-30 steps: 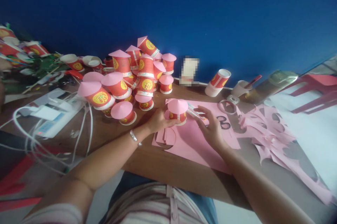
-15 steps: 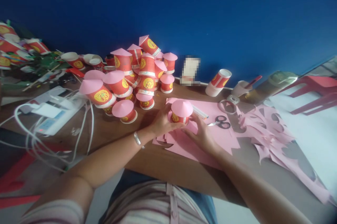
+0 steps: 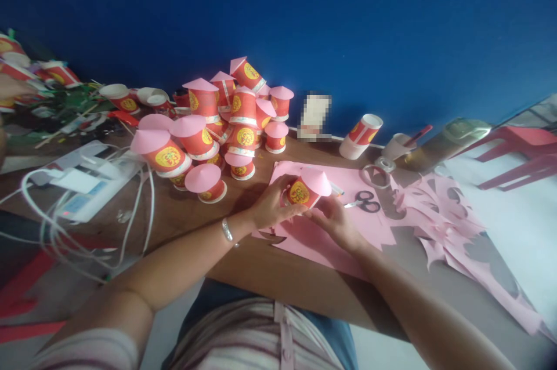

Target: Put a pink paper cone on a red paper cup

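Observation:
A red paper cup with a round yellow emblem and a pink paper cone on its end is between my two hands, tipped so that the cone points right. My left hand wraps its fingers and thumb round the cup's left side. At the right, my right hand curls its fingers against the cup beside the cone; the fingertips are partly hidden. Beneath both hands lie pink paper sheets. Black-handled scissors rest on them, right of my right hand.
Several similar cone-topped cups are piled at the left back. A power strip with white cables sits left. Pink scraps, a tape roll, a standing cup and a bottle are right. Another person's hand shows far left.
The held cup has gone from upright to tilted, its cone swinging right and its yellow emblem coming into view. Another person's hand has appeared at the left edge.

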Motion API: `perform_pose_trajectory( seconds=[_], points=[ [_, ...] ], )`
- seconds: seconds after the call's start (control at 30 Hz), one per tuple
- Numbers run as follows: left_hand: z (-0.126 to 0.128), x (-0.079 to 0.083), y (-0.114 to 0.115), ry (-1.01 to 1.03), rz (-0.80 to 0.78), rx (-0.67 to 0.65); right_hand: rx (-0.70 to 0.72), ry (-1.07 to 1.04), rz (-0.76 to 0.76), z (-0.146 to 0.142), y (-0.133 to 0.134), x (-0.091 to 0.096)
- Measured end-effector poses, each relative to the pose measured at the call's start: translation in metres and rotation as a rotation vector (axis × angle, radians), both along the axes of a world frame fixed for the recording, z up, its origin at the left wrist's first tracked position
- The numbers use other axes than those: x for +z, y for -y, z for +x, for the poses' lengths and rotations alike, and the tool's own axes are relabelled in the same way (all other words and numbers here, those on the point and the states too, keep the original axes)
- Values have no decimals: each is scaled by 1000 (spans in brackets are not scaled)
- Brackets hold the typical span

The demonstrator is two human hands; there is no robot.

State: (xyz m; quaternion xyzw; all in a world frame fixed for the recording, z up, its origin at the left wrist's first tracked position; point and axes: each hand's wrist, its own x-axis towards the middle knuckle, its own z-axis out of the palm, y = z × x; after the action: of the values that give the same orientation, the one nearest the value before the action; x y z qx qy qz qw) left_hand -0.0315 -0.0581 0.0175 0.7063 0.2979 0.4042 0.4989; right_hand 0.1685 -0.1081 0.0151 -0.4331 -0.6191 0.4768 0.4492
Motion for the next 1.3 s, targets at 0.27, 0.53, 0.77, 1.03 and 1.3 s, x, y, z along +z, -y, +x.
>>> perform_pose_trajectory(
  seconds=[0.27,0.53,0.77,1.03,1.3],
  points=[
    [1,-1,0,16,-11,52,35,-71,-22,3,0,3],
    [3,-8,-5,179,-260,-23,-34,-20,43,3,-4,-8],
    [-3,-5,-10,292,-437,-156,-139,81,95,8,-7,-11],
    [-5,5,-8,257,-384,-115,-158,121,113,8,-8,-14],
    [-7,11,-8,257,-288,-101,-165,232,136,7,-9,-20]
  ],
)
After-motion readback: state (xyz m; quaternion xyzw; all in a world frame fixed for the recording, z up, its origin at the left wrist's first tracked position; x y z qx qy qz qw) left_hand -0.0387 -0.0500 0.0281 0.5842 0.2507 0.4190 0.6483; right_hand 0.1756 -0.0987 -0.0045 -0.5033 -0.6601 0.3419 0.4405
